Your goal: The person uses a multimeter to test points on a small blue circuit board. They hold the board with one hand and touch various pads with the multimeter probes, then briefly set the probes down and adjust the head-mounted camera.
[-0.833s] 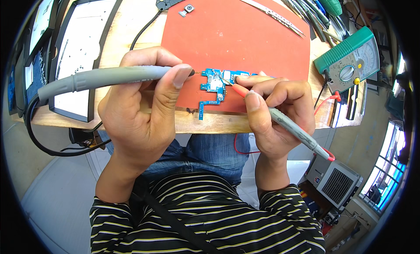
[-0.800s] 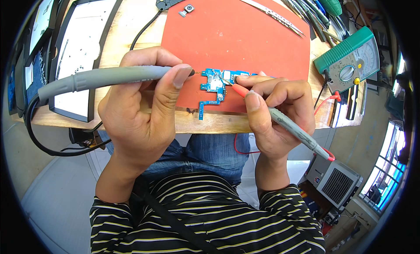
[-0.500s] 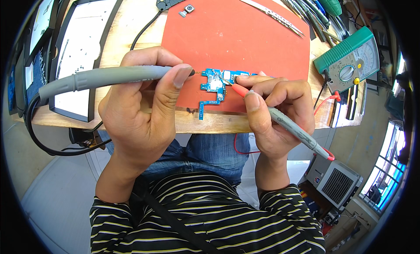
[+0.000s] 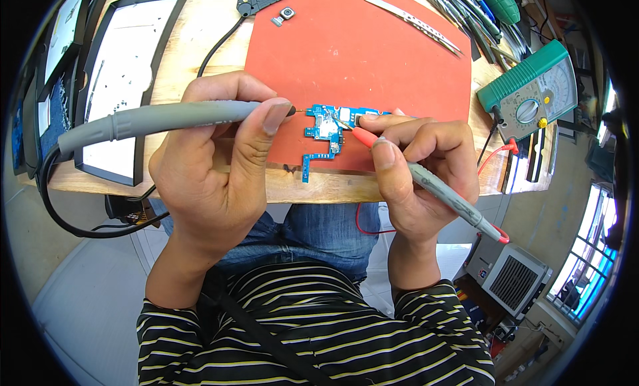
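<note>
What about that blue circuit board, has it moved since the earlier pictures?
No, blue circuit board shows no visible shift either way: its lower arm crosses the orange mat at the same front-edge spot.

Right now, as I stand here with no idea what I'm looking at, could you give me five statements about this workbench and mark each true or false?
1. The left hand holds a thick grey probe. True.
2. The right hand holds the long silver tweezers. False: it holds a slim grey probe with a red front end; the tweezers lie on the orange-red mat.
3. The irregular blue circuit board is between the two hands. True.
4. The green-and-grey dial meter is left of the mat. False: the meter is right of the mat.
5. The small black camera module lies on the mat. True.
</note>
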